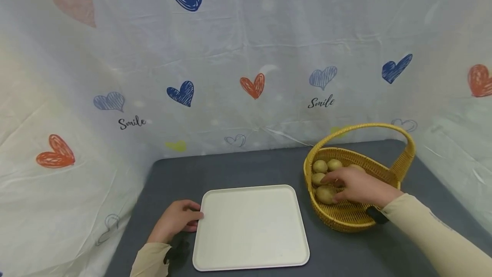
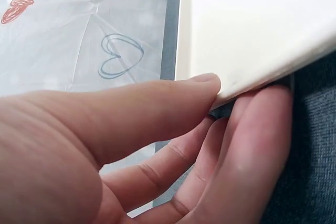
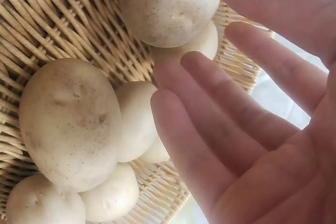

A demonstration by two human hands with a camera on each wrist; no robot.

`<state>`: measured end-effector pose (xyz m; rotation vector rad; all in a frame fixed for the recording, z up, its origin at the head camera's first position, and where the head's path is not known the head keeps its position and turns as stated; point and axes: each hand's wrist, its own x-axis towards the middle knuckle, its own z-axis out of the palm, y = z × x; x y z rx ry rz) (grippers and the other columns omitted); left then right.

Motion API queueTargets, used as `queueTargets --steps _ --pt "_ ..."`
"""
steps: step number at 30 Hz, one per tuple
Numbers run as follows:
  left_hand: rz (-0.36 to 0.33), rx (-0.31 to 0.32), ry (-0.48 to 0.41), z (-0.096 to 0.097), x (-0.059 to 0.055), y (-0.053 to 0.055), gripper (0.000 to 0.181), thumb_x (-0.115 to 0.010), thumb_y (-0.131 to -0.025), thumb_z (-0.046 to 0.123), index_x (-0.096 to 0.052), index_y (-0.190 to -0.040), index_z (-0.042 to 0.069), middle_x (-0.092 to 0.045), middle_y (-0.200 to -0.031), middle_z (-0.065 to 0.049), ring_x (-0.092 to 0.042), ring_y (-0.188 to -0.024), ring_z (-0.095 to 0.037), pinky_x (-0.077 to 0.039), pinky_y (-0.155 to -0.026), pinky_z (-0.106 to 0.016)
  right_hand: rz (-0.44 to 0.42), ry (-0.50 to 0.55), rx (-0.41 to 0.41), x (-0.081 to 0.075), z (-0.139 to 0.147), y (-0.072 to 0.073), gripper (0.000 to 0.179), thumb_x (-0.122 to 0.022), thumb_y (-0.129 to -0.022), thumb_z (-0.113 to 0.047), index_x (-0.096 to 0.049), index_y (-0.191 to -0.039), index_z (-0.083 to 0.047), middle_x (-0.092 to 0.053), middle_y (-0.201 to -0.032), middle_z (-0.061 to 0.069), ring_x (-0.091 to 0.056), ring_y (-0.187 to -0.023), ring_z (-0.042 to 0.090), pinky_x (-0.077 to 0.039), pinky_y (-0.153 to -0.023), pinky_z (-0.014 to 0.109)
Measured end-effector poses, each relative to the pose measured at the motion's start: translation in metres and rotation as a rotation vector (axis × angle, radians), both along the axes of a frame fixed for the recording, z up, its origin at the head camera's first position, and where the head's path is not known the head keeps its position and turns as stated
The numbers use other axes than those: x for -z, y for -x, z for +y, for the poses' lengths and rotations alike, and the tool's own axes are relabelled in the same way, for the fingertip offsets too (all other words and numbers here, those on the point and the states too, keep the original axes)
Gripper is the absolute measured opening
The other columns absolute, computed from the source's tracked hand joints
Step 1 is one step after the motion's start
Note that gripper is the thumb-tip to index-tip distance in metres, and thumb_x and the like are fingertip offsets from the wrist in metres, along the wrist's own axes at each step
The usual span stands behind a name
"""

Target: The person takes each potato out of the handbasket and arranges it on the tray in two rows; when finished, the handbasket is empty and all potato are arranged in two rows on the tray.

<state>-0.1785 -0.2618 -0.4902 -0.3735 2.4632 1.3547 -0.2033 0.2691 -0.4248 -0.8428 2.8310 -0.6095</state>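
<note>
My left hand (image 1: 177,218) holds the left edge of a cream rectangular tray (image 1: 251,228). In the left wrist view the thumb lies over the tray's rim (image 2: 184,35), with the other fingers beneath it. My right hand (image 1: 359,186) is inside a yellow wicker basket (image 1: 342,225), above several potatoes (image 1: 326,195). Its fingers (image 3: 184,140) are spread and hold nothing. In the right wrist view a large potato (image 3: 71,124) lies beyond the fingertips, and another potato (image 3: 168,9) is close to the thumb; whether the thumb touches it, I cannot tell.
The tray and basket stand on a dark grey table (image 1: 173,178), the basket to the tray's right. Its tall arched handle (image 1: 365,126) rises behind my right hand. A white curtain (image 1: 215,123) printed with hearts hangs around the back and sides.
</note>
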Motion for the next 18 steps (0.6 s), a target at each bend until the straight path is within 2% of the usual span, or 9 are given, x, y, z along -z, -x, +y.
queueTargets --steps 10,18 --pt "0.003 0.023 0.001 -0.001 0.000 0.002 0.032 -0.082 -0.094 0.013 -0.073 -0.121 -0.001 -0.074 -0.095 -0.014 -0.074 -0.078 -0.023 -0.068 -0.069 -0.039 -0.073 -0.003 0.017 0.004 -0.006 0.005 0.046 -0.096 -0.078 -0.022 -0.082 -0.121 -0.014 -0.080 -0.111 -0.005 -0.067 -0.089 0.006 -0.056 -0.075 0.026" --pt "0.007 0.041 -0.014 -0.002 0.001 0.001 0.032 -0.081 -0.095 0.014 -0.072 -0.120 -0.002 -0.074 -0.095 -0.014 -0.075 -0.077 -0.023 -0.068 -0.069 -0.039 -0.093 -0.011 0.016 0.007 -0.012 0.010 0.047 -0.096 -0.072 -0.016 -0.082 -0.117 -0.013 -0.079 -0.104 -0.006 -0.060 -0.081 0.005 -0.052 -0.071 0.025"
